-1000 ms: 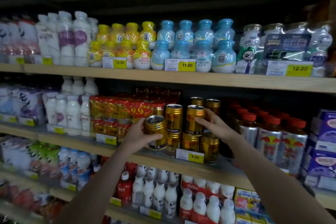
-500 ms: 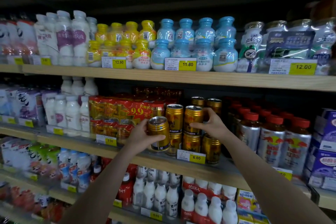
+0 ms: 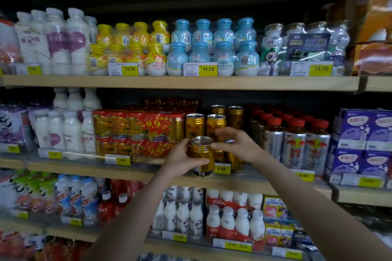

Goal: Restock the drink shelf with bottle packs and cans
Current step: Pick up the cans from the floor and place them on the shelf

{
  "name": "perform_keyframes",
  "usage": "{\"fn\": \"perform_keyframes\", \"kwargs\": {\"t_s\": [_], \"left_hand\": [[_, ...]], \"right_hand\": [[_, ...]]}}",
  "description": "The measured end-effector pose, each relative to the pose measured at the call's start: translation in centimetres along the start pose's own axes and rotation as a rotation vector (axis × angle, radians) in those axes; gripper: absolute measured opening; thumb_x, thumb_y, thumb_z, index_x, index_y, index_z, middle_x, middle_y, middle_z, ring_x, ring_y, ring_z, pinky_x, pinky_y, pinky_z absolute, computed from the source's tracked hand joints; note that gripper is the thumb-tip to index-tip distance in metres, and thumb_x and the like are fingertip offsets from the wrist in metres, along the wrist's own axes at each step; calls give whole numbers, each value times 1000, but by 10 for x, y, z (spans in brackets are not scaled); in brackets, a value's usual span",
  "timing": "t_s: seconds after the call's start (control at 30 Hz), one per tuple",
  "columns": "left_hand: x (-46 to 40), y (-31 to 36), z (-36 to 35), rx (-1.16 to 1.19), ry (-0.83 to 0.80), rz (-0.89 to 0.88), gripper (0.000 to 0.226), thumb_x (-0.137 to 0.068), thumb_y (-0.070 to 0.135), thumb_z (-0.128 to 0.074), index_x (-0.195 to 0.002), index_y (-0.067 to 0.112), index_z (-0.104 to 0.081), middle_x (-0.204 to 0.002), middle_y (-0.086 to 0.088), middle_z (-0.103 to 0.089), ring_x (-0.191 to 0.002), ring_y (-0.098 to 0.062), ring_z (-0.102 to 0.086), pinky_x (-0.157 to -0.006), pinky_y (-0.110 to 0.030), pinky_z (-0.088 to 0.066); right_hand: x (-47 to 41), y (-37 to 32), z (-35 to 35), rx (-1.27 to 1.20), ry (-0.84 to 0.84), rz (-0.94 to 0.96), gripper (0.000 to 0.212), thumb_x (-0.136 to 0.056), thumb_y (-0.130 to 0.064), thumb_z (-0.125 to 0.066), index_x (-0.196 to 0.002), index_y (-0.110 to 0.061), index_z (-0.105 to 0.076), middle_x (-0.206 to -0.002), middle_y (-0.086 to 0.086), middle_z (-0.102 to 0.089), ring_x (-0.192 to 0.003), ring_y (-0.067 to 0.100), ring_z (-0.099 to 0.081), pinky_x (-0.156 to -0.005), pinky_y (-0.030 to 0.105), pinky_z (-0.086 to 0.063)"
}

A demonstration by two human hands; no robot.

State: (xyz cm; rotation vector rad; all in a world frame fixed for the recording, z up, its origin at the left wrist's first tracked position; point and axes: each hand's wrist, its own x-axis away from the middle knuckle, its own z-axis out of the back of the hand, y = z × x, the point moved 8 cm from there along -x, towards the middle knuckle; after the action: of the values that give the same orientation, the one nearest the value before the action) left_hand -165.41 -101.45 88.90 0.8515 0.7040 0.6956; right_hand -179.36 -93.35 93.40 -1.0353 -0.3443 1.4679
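At the centre of the frame the left hand is wrapped around a gold can, holding it upright in front of the middle shelf, beside the 6.00 price tag. The right hand has loosely curled fingers at the can's rim and grips nothing. Just behind stand more gold cans, with red shrink-wrapped can packs to their left and red-capped bottles to their right.

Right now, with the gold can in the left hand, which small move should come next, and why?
Probably ease the gold can back onto the middle shelf before the stacked gold cans. The left hand holds it at the shelf edge, and the right hand hovers at its rim.
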Motion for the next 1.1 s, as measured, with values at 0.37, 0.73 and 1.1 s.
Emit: {"fn": "perform_keyframes", "kwargs": {"t_s": [0.37, 0.73, 1.1], "left_hand": [[9, 7, -66, 160, -324, -21, 55, -63, 31, -81, -112, 29, -56, -119, 3, -64, -105, -10, -60, -96, -34, -47], [3, 46, -77, 30, 169, -221, 66, -55, 36, -85, -104, 21, -43, -102, 4, -55, -95, -13, -53, -72, -24, -43], [-34, 92, -5, -237, 253, -540, 39, -78, 49, -63, -104, 21, -58, -104, 7, -60, -101, -10, -55, -85, -23, -45]], "right_hand": [[30, 7, 35, -116, -7, -133, 41, -73, -32, -74, -111, -22, -62, -115, 1, -63, -109, 15, -59, -97, 37, -48], [41, 37, 42, -241, 235, -259, 75, -57, -36, -84, -120, -20, -47, -112, 4, -64, -102, 19, -63, -86, 44, -56], [16, 20, 87, -181, 334, -131, 57, -69, -19, -79, -119, -12, -52, -103, 2, -69, -94, 14, -67, -78, 24, -55]]}}
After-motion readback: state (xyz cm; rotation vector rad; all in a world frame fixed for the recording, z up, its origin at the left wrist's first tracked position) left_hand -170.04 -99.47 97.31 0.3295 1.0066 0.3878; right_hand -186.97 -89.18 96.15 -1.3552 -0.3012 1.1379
